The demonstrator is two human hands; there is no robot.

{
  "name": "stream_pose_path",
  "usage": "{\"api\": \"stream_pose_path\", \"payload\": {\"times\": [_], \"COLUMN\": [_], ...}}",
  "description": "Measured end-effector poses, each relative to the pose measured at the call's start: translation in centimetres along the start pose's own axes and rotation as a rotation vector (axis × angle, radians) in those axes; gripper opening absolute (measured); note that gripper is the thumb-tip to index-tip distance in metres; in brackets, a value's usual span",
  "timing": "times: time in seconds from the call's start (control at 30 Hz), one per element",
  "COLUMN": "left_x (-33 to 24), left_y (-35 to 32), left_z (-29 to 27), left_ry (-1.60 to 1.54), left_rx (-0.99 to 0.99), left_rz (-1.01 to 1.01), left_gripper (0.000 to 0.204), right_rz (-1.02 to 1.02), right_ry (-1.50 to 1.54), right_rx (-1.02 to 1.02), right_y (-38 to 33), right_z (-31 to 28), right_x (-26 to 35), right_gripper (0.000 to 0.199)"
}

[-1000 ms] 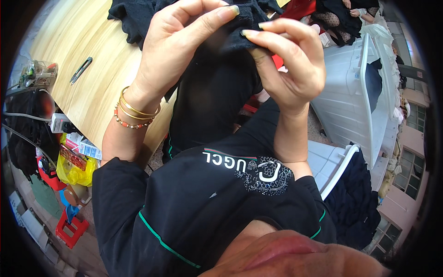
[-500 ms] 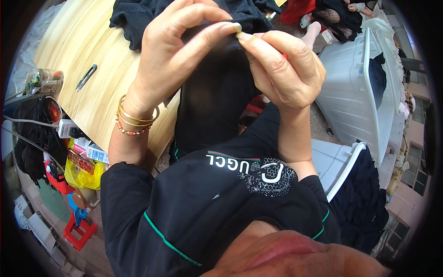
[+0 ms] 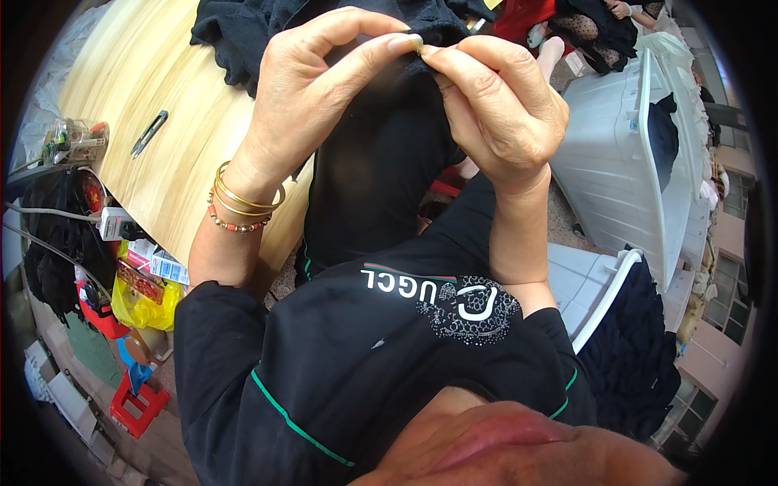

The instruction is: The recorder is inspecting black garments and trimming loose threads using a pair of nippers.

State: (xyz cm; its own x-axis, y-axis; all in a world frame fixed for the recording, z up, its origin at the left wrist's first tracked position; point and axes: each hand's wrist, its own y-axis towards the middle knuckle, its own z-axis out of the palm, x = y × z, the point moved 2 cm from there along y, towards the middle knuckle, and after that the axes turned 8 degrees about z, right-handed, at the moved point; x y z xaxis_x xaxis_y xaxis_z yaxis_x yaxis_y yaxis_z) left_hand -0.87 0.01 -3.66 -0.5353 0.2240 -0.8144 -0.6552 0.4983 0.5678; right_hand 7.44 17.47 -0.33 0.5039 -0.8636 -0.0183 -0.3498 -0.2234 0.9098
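Observation:
At the top middle, my left hand (image 3: 312, 85) is closed in a pinch of thumb and forefinger. The fingertips of my right hand (image 3: 506, 93) meet it there, also pinched. A tiny yellowish speck shows where the tips come together; what either hand holds is too small to make out. Right behind and below the fingertips is a fuzzy black garment (image 3: 231, 40), bunched over the table edge and toward my lap. On the table to the left, apart from both hands, lies a pair of thread snips (image 3: 151, 134).
The pale wooden table (image 3: 194, 121) curves along the left. Beside it are a clear jar (image 3: 77, 142), a white power strip (image 3: 116, 224), a yellow bag (image 3: 150, 304) and a red stool (image 3: 139, 405). Grey plastic bins (image 3: 604, 150) with dark cloth stand at right. Another person's leg (image 3: 596, 36) shows beyond.
Both hands remain pinched together at the tips. The right fingers have shifted slightly up, and the left hand has tilted a little. The black garment behind them has moved slightly.

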Motion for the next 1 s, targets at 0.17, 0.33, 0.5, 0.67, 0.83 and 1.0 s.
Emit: {"api": "stream_pose_path", "payload": {"times": [0.17, 0.33, 0.5, 0.67, 0.83, 1.0], "left_x": [0.0, -0.2, 0.3, 0.1, 0.7, 1.4], "left_y": [-0.1, -0.1, -0.4, -0.4, 0.1, -0.9], "left_z": [0.2, 0.2, 0.6, 1.4, 0.3, 0.3], "left_ry": [-0.006, 0.045, -0.079, -0.134, -0.247, -0.562], "left_rx": [-0.032, 0.012, -0.025, -0.081, -0.087, -0.174], "left_rz": [-0.042, -0.032, -0.050, -0.040, -0.083, -0.331], "left_gripper": [0.019, 0.021, 0.021, 0.020, 0.013, 0.021], "right_rz": [0.035, 0.022, 0.137, 0.443, 0.457, 0.359], "right_ry": [-0.018, 0.000, 0.161, 0.324, 0.280, 0.311], "right_rx": [0.025, 0.019, 0.023, 0.116, 0.132, 0.133], "right_y": [-0.3, -0.3, -0.2, -0.4, -0.4, -0.1], "right_z": [0.2, 0.0, 0.3, 0.4, 0.7, 0.9], "right_x": [0.0, -0.2, -0.2, 0.8, 0.9, 1.1], "right_gripper": [0.018, 0.021, 0.024, 0.023, 0.023, 0.025]}}
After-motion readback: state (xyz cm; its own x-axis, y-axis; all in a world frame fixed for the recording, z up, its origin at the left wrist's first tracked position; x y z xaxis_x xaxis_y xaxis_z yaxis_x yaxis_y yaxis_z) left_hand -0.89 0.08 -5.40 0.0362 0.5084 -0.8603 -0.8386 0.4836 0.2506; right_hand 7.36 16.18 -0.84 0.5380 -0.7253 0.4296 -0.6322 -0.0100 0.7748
